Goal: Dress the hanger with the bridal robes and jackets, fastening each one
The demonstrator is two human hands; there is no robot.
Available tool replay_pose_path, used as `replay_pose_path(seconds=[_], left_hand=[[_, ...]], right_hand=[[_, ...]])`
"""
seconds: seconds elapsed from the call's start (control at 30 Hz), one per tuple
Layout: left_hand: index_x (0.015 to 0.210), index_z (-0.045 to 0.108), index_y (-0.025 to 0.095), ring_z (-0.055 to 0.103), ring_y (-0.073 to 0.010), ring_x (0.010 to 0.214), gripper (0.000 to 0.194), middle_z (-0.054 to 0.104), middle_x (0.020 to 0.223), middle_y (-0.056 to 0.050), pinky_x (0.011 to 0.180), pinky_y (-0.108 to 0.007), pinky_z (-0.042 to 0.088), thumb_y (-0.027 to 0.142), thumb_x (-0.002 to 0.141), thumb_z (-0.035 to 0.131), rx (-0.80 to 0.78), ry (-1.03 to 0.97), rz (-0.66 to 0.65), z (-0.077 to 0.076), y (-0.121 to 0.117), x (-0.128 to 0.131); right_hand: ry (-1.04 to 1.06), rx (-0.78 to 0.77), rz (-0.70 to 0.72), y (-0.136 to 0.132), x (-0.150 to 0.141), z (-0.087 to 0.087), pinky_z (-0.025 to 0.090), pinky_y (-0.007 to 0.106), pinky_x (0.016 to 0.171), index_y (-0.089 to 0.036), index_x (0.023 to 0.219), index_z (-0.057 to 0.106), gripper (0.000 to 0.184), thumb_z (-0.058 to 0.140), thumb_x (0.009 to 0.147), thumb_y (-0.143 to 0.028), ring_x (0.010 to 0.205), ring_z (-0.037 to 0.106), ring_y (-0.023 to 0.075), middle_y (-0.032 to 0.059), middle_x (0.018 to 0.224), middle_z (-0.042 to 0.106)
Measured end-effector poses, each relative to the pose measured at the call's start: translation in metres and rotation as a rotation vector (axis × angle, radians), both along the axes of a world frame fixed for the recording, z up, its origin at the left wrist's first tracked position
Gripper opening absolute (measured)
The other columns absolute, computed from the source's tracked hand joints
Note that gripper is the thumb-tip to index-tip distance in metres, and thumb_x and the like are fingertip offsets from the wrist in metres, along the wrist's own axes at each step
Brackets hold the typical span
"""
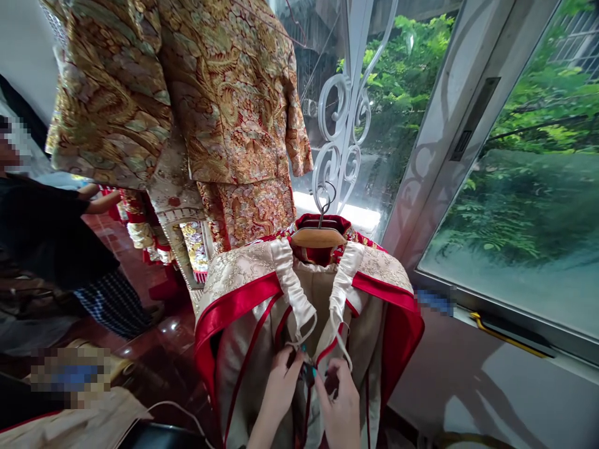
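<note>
A cream-lined garment (253, 337) with red trim hangs, its inside towards me, from a wooden hanger (319, 237) in front of me. Two gathered white straps (293, 287) run down from its neck and end in thin white cords (346, 355). Low at the front opening, my left hand (283, 377) is closed in a pinch on the cord from the left strap. My right hand (340, 396) is curled closed, with the other cord running into its fingers. Between my fingertips is a small dark spot that I cannot make out.
Gold embroidered jackets (234, 106) hang at the upper left. A white scrolled window grille (339, 118) holds the hanger's hook. At right is a window frame (440, 156) with a sill. Another person (51, 231) in dark clothes stands at left, an arm reaching towards hanging garments.
</note>
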State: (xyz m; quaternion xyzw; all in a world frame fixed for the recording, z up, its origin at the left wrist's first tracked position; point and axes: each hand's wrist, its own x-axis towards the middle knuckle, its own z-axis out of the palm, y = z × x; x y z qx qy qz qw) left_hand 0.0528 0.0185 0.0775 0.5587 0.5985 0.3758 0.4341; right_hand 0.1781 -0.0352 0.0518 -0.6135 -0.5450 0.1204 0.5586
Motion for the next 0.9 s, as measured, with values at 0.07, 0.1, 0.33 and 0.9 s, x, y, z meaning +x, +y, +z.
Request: replay_pose_path(seconds=[0.07,0.1,0.33,0.9], left_hand=[[0.105,0.065,0.015,0.059,-0.0300,0.117,0.055,0.068,0.115,-0.015,0.106,-0.043,0.041,0.057,0.076,0.046,0.002,-0.007,-0.041,0.002,-0.001,0.000],[0.106,0.065,0.016,0.059,-0.0297,0.117,0.054,0.068,0.115,-0.015,0.106,-0.043,0.041,0.057,0.076,0.046,-0.003,-0.010,-0.049,0.004,-0.002,0.000],[0.109,0.064,0.016,0.058,-0.0285,0.119,0.052,0.068,0.118,-0.014,0.108,-0.043,0.039,0.055,0.080,0.043,-0.029,-0.024,-0.077,0.005,-0.005,0.000],[0.117,0.062,0.016,0.056,-0.0274,0.121,0.051,0.066,0.123,-0.014,0.109,-0.040,0.038,0.052,0.084,0.048,-0.064,-0.031,-0.156,0.002,-0.006,-0.003]], right_hand=[[-0.019,0.048,0.020,-0.001,-0.002,0.007,0.051,0.024,0.061,-0.020,0.089,0.061,0.019,0.054,0.092,-0.038,0.063,0.065,0.0158,0.0027,0.075,0.066],[-0.026,0.062,0.041,0.000,-0.003,0.009,0.053,0.024,0.066,-0.020,0.095,0.063,0.018,0.052,0.094,-0.035,0.071,0.067,0.0164,0.0041,0.082,0.069],[0.058,0.009,0.050,0.006,-0.008,0.012,0.051,0.025,0.070,-0.021,0.095,0.063,0.016,0.052,0.094,-0.033,0.076,0.066,0.0174,0.0040,0.086,0.068],[0.203,-0.349,0.437,0.015,0.017,0.036,0.044,0.028,0.076,-0.018,0.086,0.059,0.022,0.052,0.088,-0.039,0.081,0.059,0.0199,0.0051,0.085,0.065]])
